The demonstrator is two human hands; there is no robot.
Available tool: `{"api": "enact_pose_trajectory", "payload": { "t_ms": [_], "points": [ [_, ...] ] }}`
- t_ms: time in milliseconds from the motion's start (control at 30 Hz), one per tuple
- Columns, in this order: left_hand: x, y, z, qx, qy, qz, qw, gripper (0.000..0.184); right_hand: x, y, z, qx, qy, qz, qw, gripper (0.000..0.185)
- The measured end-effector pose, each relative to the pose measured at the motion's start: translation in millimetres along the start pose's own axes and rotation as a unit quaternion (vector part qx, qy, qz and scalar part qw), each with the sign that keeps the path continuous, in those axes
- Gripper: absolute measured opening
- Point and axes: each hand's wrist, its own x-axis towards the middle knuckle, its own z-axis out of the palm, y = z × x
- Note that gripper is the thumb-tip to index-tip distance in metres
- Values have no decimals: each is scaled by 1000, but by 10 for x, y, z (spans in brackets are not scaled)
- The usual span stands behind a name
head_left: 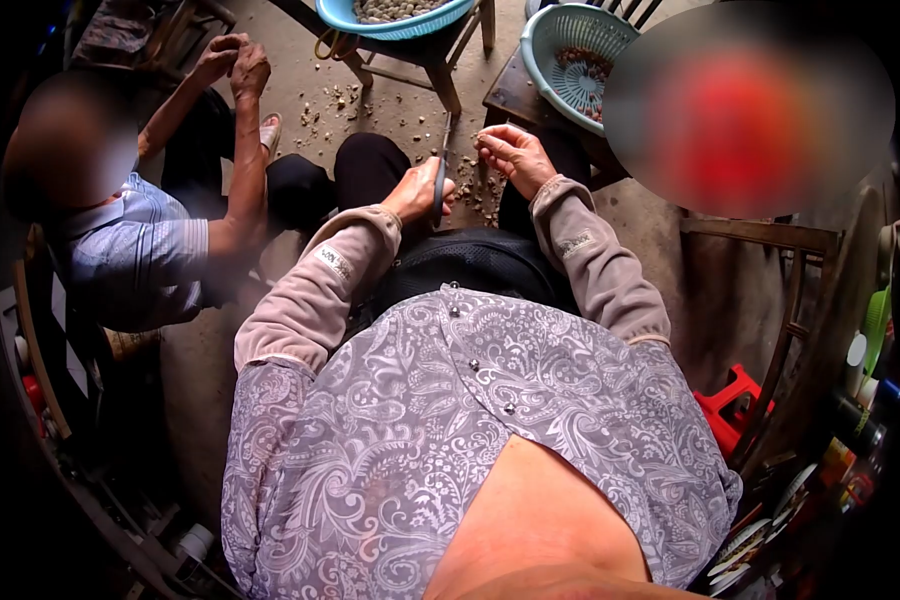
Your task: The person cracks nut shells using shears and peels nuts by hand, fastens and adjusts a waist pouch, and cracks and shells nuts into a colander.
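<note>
My left hand (417,192) is closed round the dark handles of a pair of scissors (440,186), whose blades point away from me. A little to the right, my right hand (520,160) pinches a small tan piece (481,141) between thumb and fingertips; it looks like a nut or seed, but its kind is too small to tell. The piece is apart from the scissor blades. Both hands are above my lap, with broken tan shell-like bits (475,190) on the floor beneath.
Ahead, a blue basin (410,27) full of small tan round things stands on a wooden stool (440,75). A pale blue-green colander (538,62) with reddish-brown pieces rests on a low wooden table (510,90). At left sits a co-worker (140,250), both hands raised together. A red stool (735,405) stands at right.
</note>
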Motion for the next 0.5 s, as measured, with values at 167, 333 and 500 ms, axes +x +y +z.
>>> {"api": "enact_pose_trajectory", "payload": {
  "t_ms": [167,333,500],
  "points": [
    [93,-82,-141,121,43,139,982,29,-8,-33,-79,89,-35,-9,995,18],
    [126,280,-124,47,15,5,999,39,26,-10,-84,113,-26,-28,993,19],
    [816,369,-130,345,169,150,911,50,-102,-45,-64,165,-24,-47,985,23]
  ]
}}
